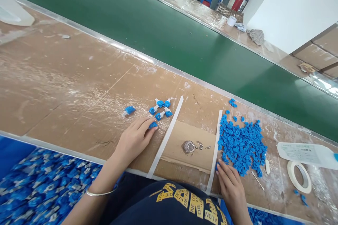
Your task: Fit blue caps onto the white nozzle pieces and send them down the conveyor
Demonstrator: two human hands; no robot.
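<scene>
My left hand (134,141) rests on the cardboard-covered bench, its fingertips closed over a small blue plastic part (153,125). Just beyond it lie several blue parts with white stems (160,109), and a similar one (129,111) lies further left. My right hand (229,190) sits at the near edge of a heap of blue plastic parts (241,145), its fingers apart and touching the heap. A silver bracelet (101,193) circles my left wrist. Between my hands, two white tape strips (166,137) border a cardboard patch (188,151).
A metal clump (188,146) sits on the cardboard patch. A tape roll (299,177) and a labelled plastic bag (303,154) lie to the right. A green conveyor belt (158,38) runs beyond the bench. A bin of blue parts (44,190) lies at lower left.
</scene>
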